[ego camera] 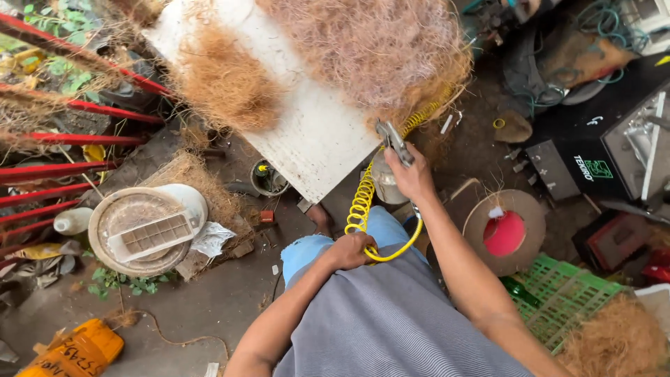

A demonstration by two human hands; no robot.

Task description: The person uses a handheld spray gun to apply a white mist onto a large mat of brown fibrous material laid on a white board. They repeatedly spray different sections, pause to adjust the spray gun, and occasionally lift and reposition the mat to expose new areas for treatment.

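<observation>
Gripping a grey metal air gun (393, 139), the right hand (413, 178) has its fingers wrapped tight round the tool's handle, with the nozzle end pointing up toward the near edge of the white board worktop (314, 139). One springy yellow coiled hose (363, 199), glossy plastic wound in tight rings, runs from under the board down past the gun and loops to the left hand (347, 251), whose fingers are closed round it just above the lap of the grey striped shirt. Two heaps of dry, wiry coconut fibre (377, 49) sit on the board (one pale and pinkish, one rusty brown), matted and tangled. To the right on the ground lie one round cardboard disc with a pink centre (506, 230) and one green plastic crate (558, 297) with a lattice surface.
</observation>
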